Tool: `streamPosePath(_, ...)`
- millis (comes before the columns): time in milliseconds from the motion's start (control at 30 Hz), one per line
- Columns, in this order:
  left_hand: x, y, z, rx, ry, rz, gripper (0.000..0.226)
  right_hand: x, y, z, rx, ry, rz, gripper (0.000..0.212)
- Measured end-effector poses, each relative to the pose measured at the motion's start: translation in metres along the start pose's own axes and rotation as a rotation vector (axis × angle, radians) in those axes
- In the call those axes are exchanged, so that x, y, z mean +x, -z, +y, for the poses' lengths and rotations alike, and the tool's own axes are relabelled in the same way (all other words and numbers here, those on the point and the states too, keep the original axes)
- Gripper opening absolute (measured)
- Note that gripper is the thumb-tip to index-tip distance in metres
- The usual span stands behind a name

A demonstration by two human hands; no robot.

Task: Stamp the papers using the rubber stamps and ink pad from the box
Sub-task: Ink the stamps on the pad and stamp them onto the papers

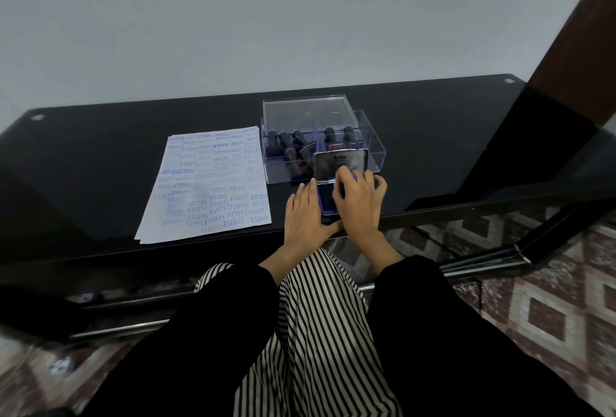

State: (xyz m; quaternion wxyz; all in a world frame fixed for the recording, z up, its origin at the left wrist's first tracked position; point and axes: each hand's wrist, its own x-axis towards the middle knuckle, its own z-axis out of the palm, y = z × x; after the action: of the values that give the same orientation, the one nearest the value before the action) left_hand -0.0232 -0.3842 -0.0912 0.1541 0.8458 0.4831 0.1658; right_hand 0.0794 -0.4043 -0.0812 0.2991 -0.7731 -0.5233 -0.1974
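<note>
1. Step in hand, as judged: inking a rubber stamp on the ink pad. The pad sits at the near edge of the bench, right of the papers and just in front of the clear box.
2. To do it well: press straight down, flat face on the purple pad, short dab, no rocking. Lift vertically so the ink stays even.
3. The pad needs holding so it does not slide on the glossy bench. The pad lid stands upright behind the fingers and should not get knocked shut.
4. Right hand: palm down over the pad, fingers curled. The grip pinches a small purple item, likely the stamp handle, though most of it is hidden.
5. Left hand: flat on the bench, fingers straight and spread a little, touching the pad's left edge, thumb along its near side. This grip holds nothing and only braces.
6. Spare stamps stand in the box. The top sheet is already crowded with blue marks, so free space looks scarce.
</note>
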Motion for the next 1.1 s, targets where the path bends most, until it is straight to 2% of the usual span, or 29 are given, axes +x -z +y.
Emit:
streamPosePath(333, -0.001, 0.001, 0.001, -0.002, 0.004, -0.009, 0.098, -0.025, -0.006, 0.005, -0.062, 0.021, 0.132, 0.024)
streamPosePath(433, -0.001, 0.002, 0.001, 0.003, 0.000, -0.008, 0.098, -0.019, -0.003, 0.001, -0.036, 0.003, 0.101, 0.022)
streamPosePath(600, -0.001, 0.002, 0.001, 0.020, 0.003, -0.012, 0.100, 0.000, 0.000, -0.001, 0.031, -0.015, -0.044, 0.015)
streamPosePath(767, -0.001, 0.002, 0.002, 0.021, 0.003, -0.015, 0.101, 0.004, -0.002, 0.001, 0.053, -0.014, -0.053, 0.014)
streamPosePath(1100, -0.002, 0.002, 0.002, 0.004, -0.003, -0.002, 0.098, -0.022, -0.010, 0.008, 0.073, 0.027, 0.133, 0.030)
